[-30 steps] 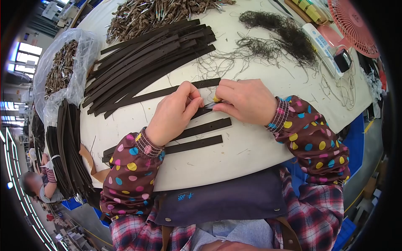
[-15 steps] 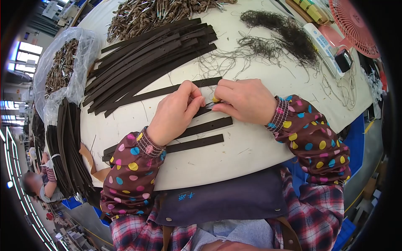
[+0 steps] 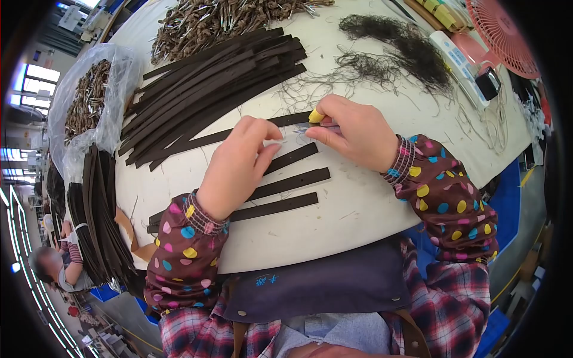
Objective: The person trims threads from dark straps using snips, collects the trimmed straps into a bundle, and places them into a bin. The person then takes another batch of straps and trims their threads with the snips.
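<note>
My right hand (image 3: 358, 131) is closed around a small tool with a yellow part (image 3: 316, 116) and a thin metal tip pointing left. My left hand (image 3: 239, 161) is raised over the dark strips, thumb and index finger curled close together; anything between them is too small to make out. Below the hands a short-looking dark strip (image 3: 298, 156) lies slanted, partly hidden by my left hand. Two more strips (image 3: 298, 180) lie nearer me, and a long strip (image 3: 203, 141) runs behind the hands.
Dark strips (image 3: 221, 83) are piled at the back left, beside brown corded pieces (image 3: 221, 21). A plastic bag (image 3: 119, 77) and a strip bundle (image 3: 98, 209) are at left. Tangled thread (image 3: 412, 51), a power strip (image 3: 459, 65) and a pink fan (image 3: 504, 33) are at right. A co-worker (image 3: 59, 262) is far left.
My hands have moved apart and away from the slanted strip, whose end now shows. My right hand has risen toward the long strip with the tool, and my left hand has shifted left.
</note>
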Available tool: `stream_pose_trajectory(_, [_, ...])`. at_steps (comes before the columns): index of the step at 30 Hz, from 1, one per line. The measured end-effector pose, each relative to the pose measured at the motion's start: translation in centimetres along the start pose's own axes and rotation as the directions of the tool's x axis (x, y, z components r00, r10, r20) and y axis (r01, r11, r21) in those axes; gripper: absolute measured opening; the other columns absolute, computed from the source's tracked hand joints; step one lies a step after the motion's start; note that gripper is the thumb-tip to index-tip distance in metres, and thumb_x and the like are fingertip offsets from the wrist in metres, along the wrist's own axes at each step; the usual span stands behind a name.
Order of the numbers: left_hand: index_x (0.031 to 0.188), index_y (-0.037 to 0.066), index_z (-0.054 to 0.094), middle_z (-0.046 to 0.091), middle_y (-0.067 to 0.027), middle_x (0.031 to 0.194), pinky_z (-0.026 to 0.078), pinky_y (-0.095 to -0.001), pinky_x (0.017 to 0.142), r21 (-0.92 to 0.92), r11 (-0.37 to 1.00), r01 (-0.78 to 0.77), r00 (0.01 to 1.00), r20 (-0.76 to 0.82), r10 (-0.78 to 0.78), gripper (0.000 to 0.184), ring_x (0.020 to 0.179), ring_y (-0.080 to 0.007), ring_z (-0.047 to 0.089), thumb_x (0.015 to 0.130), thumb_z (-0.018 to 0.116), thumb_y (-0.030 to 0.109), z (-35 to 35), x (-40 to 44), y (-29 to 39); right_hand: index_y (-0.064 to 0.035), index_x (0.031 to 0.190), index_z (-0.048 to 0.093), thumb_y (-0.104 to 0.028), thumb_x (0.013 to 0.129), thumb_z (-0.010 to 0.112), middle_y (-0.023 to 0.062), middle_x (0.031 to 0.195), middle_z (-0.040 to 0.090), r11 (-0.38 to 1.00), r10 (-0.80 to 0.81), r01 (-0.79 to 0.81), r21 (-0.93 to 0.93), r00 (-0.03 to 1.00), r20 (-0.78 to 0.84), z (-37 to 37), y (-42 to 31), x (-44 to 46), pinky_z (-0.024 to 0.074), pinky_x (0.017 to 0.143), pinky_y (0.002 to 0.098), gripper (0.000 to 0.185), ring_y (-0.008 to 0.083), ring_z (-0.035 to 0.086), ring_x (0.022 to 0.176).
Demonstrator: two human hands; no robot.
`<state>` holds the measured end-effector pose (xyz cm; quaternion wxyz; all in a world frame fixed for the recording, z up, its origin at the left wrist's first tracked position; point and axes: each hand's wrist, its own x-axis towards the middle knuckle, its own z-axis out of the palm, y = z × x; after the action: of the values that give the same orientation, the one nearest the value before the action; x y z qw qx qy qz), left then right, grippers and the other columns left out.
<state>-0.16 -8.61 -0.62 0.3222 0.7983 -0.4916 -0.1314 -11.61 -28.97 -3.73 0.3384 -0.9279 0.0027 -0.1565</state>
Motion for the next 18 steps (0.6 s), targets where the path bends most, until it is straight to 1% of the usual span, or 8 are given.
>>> stream_pose_trajectory(1, [0.098,0.006,0.057,0.059,-0.0070,0.093,0.051,-0.0322,0.059,0.120,0.986,-0.113,0.993,0.037,0.110,0.011,0.071,-0.0245,0.064,0.090,0.064,0.010,0.0,-0.3,0.1,-0.0057,0.091,0.057,-0.032,0.089,0.068,0.0078,0.086,0.062,1.000,0.012,-0.012,-0.001,1.000,0.016,0.0,-0.1,0.0,0.0504,0.061,0.0354,0.029,0.0262,0.065,0.072])
stream_pose_trajectory(2, [0.094,0.009,0.060,0.058,-0.0063,0.091,0.052,-0.0338,0.059,0.122,0.986,-0.112,0.993,0.042,0.108,0.009,0.074,-0.0273,0.063,0.087,0.066,0.011,0.3,-0.5,0.5,-0.0049,0.093,0.058,-0.030,0.089,0.069,0.0089,0.087,0.063,1.000,0.022,-0.022,-0.002,0.999,0.033,0.0,-0.2,-0.1,0.0516,0.063,0.0334,0.028,0.0248,0.067,0.075])
stream_pose_trajectory(5, [0.093,0.007,0.062,0.058,-0.0079,0.089,0.051,-0.0326,0.063,0.191,0.972,-0.139,0.989,0.076,0.127,0.010,0.073,-0.0252,0.062,0.085,0.068,0.006,0.5,-0.6,0.9,-0.0043,0.094,0.058,-0.028,0.088,0.070,0.0101,0.087,0.064,0.999,0.038,-0.038,-0.006,0.997,0.065,-0.2,-0.6,-0.1,0.0531,0.065,0.0312,0.027,0.0235,0.069,0.078])
stream_pose_trajectory(8, [0.090,0.010,0.060,0.057,-0.0042,0.088,0.052,-0.0349,0.059,0.251,0.948,-0.196,0.980,0.084,0.180,0.008,0.072,-0.0260,0.062,0.087,0.067,0.013,0.6,-0.5,0.7,-0.0042,0.095,0.058,-0.028,0.089,0.070,0.0103,0.088,0.064,0.999,0.038,-0.038,-0.001,0.997,0.070,-0.2,-0.7,-0.2,0.0532,0.065,0.0313,0.027,0.0237,0.069,0.078])
stream_pose_trajectory(11, [0.089,0.009,0.059,0.057,-0.0050,0.084,0.051,-0.0355,0.058,0.278,0.937,-0.214,0.976,0.092,0.195,0.008,0.071,-0.0261,0.062,0.087,0.066,0.012,0.6,-0.4,0.7,-0.0041,0.096,0.058,-0.027,0.088,0.070,0.0103,0.090,0.064,0.999,0.032,-0.031,-0.011,0.996,0.081,-0.1,-0.6,-0.3,0.0531,0.065,0.0314,0.027,0.0238,0.069,0.079])
stream_pose_trajectory(15, [0.092,0.007,0.057,0.058,-0.0068,0.085,0.052,-0.0362,0.060,0.162,0.983,-0.090,0.995,0.047,0.083,0.010,0.072,-0.0262,0.062,0.087,0.065,0.011,1.2,-0.3,0.1,-0.0043,0.097,0.057,-0.027,0.087,0.071,0.0097,0.090,0.062,0.996,0.013,-0.006,-0.084,0.997,0.077,-0.4,-0.9,-0.2,0.0525,0.064,0.0318,0.029,0.0249,0.067,0.077])
stream_pose_trajectory(17, [0.095,0.007,0.056,0.059,-0.0076,0.086,0.052,-0.0367,0.060,0.068,0.998,0.014,1.000,-0.009,-0.014,0.013,0.072,-0.0266,0.063,0.087,0.065,0.011,1.0,0.0,-0.3,-0.0045,0.099,0.057,-0.028,0.085,0.073,0.0092,0.091,0.061,0.990,-0.032,0.025,-0.136,0.998,-0.049,-0.6,-0.4,0.1,0.0518,0.064,0.0324,0.032,0.0256,0.066,0.077])
stream_pose_trajectory(18, [0.097,0.007,0.055,0.060,-0.0081,0.087,0.052,-0.0366,0.061,0.095,0.995,0.034,0.999,-0.024,-0.032,0.015,0.073,-0.0268,0.063,0.087,0.065,0.011,0.7,0.0,-0.3,-0.0046,0.100,0.057,-0.029,0.084,0.073,0.0089,0.092,0.060,0.986,-0.057,0.038,-0.164,0.992,-0.113,-0.7,-0.2,0.3,0.0515,0.064,0.0327,0.033,0.0260,0.065,0.078])
